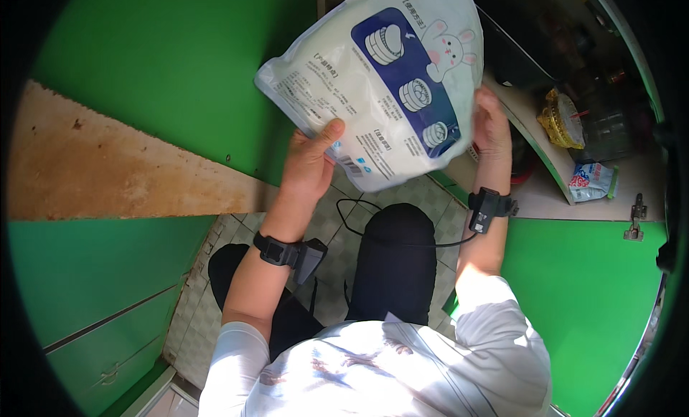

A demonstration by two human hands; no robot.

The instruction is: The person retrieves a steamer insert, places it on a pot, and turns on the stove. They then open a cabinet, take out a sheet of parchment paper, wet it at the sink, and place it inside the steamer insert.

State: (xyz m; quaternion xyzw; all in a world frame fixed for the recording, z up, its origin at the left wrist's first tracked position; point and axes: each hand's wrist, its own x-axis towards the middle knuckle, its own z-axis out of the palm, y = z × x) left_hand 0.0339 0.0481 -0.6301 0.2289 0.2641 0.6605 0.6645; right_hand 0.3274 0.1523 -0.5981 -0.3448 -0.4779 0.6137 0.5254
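Observation:
A large flat plastic package (334, 88) fills the upper middle of the view, tilted. It bears printed writing, a cartoon rabbit and drawings of bamboo steamers on a dark blue panel. My left hand (308, 164) grips its lower left edge, the thumb lying on the printed face and the other fingers mostly hidden behind. Along the package's right edge is my right hand (492, 123), blurred, with bent fingers. Whether those fingers pinch the edge or only rest beside it cannot be made out.
On the right, an open cabinet shelf (554, 164) holds a gold-coloured ornate container (560, 121) and a small printed packet (592, 181). Green cabinet panels (581, 288) stand on both sides. A worn wooden edge (134, 164) juts in at left. A black cable (409, 245) hangs from my right wrist strap.

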